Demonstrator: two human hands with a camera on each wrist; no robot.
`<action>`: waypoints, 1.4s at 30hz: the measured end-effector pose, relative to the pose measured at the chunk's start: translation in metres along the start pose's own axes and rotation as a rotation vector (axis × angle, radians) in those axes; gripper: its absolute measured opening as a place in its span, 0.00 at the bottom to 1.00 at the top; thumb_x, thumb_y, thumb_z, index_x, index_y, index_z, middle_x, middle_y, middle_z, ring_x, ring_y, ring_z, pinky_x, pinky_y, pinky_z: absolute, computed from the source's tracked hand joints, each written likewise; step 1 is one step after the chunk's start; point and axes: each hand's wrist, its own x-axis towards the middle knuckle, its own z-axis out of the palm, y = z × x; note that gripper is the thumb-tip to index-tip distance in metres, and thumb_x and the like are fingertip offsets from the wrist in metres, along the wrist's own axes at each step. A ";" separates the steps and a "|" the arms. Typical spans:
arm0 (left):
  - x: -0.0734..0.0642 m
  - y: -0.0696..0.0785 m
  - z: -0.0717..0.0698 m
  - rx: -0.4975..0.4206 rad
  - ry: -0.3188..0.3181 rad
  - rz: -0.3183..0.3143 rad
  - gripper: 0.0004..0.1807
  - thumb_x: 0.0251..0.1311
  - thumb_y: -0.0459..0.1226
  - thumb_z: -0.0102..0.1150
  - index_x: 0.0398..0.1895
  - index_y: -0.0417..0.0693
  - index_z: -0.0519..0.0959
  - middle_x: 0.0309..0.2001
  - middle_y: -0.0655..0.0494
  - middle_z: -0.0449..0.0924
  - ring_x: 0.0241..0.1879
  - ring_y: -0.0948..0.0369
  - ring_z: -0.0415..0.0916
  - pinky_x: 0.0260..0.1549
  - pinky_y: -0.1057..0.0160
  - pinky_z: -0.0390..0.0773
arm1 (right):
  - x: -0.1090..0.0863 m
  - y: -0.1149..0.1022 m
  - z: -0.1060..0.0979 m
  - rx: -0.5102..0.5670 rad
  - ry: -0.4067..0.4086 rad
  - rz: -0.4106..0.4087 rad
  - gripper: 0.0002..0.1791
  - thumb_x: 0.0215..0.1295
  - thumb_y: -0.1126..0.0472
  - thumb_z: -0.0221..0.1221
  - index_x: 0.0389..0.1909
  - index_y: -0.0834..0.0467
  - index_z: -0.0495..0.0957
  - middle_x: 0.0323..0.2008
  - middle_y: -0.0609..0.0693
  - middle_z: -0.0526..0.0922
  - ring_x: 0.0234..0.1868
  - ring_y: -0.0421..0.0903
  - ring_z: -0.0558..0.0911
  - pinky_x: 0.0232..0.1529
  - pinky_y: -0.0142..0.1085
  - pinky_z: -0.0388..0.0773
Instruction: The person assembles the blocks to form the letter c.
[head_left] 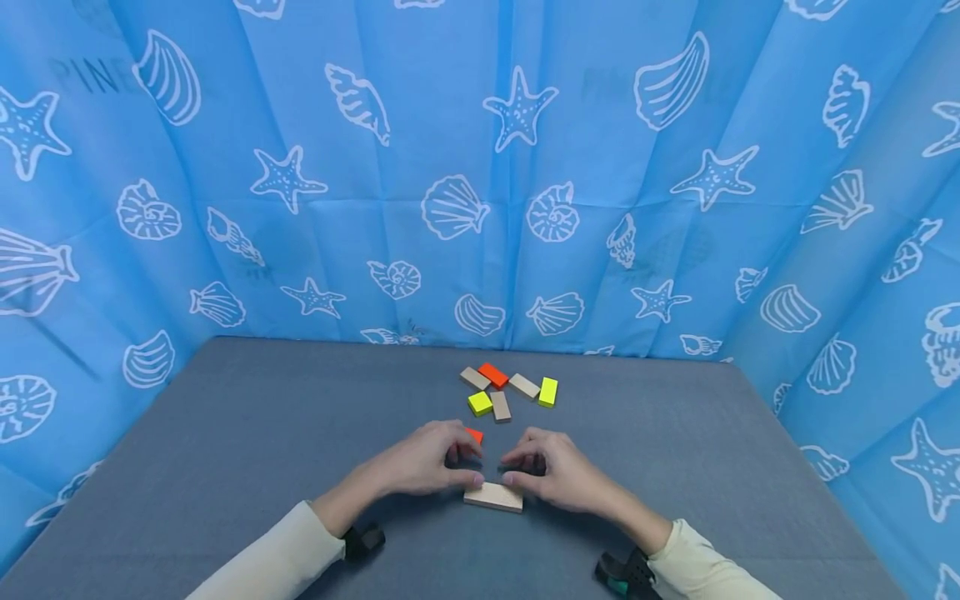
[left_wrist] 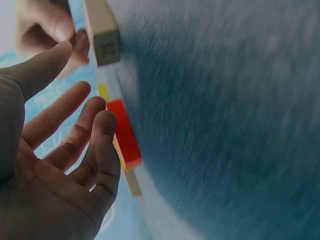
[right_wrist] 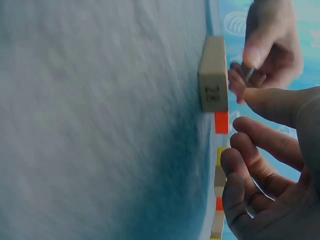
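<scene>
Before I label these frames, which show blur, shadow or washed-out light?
Head: evenly lit, pale block fairly crisp. Left wrist: top-left corner washed out, block's end mark soft, dark shadow over grey cloth. Right wrist: cloth blurred at left, shadowed lower centre.

Bare left hand (head_left: 427, 458) and right hand (head_left: 558, 471), dressed in cream and black.
In the head view, the left sleeve (head_left: 273, 554), at seven o'clock, is plain, pale cream cloth; the right sleeve (head_left: 705, 565), at five o'clock, matches it, lightly creased. The left wrist device (head_left: 366, 542) is black and blocky; the right wrist device (head_left: 641, 573), also black, looks bulkier and shows a teal-green patch (head_left: 618, 587) toward its seven o'clock.
</scene>
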 end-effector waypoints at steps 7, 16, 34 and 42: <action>0.000 0.003 0.013 -0.046 -0.069 0.007 0.22 0.57 0.50 0.74 0.53 0.54 0.86 0.44 0.71 0.81 0.39 0.70 0.74 0.41 0.67 0.75 | 0.010 0.005 -0.009 -0.040 0.041 0.026 0.12 0.67 0.58 0.68 0.47 0.59 0.87 0.36 0.42 0.79 0.32 0.39 0.76 0.32 0.32 0.73; -0.002 0.001 0.015 -0.058 -0.073 0.076 0.12 0.57 0.43 0.75 0.44 0.55 0.89 0.37 0.72 0.79 0.34 0.70 0.75 0.35 0.69 0.75 | 0.026 0.009 -0.006 -0.085 0.097 0.001 0.12 0.66 0.60 0.68 0.47 0.60 0.87 0.35 0.45 0.80 0.32 0.39 0.75 0.32 0.33 0.73; -0.024 -0.020 -0.017 -0.042 -0.112 0.013 0.09 0.55 0.43 0.77 0.38 0.57 0.90 0.31 0.70 0.80 0.31 0.67 0.74 0.30 0.66 0.73 | 0.059 0.001 0.017 -0.175 0.105 -0.008 0.17 0.61 0.55 0.72 0.48 0.58 0.87 0.32 0.47 0.77 0.28 0.39 0.73 0.29 0.31 0.69; -0.035 -0.022 -0.026 0.045 -0.047 -0.109 0.07 0.54 0.44 0.77 0.30 0.57 0.87 0.27 0.65 0.77 0.27 0.65 0.73 0.27 0.64 0.73 | 0.058 -0.003 0.014 -0.192 0.093 0.038 0.12 0.61 0.59 0.72 0.45 0.56 0.89 0.29 0.46 0.77 0.25 0.38 0.73 0.26 0.31 0.70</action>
